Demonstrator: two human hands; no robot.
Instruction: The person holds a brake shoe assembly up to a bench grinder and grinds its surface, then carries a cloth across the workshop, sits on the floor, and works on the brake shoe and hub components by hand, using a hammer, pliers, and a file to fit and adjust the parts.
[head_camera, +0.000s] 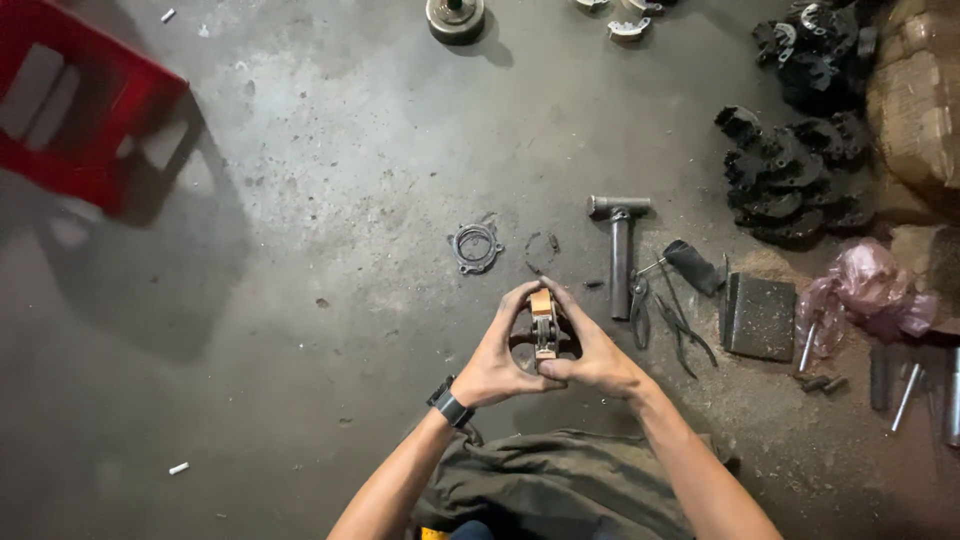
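A stained grey concrete floor (330, 150) fills the view, with a red plastic stool (75, 100) at the upper left and piles of black metal parts (790, 170) at the upper right. The person sits low, both forearms reaching forward over an olive-green cloth (560, 485) on the lap.

Between the two hands stands a small metal part with a tan pad on top (543, 322). Its long axis runs up and down in the view, the tan end pointing away from the person and the grey metal end toward the thumbs. The left hand (500, 355), with a dark wristwatch (450, 405) on its wrist, grips the part from the left; the right hand (590, 350) grips it from the right. Fingertips meet over the far end and thumbs press together at the near end, so both hands are closed around it, above the floor.

Just beyond the hands lie a flat metal ring gasket (475, 247) and a thin wire clip (540, 250). To the right lie a steel hammer (620, 250), pliers (640, 310), a dark rectangular block (760, 315) and a pink plastic bag (870, 290).
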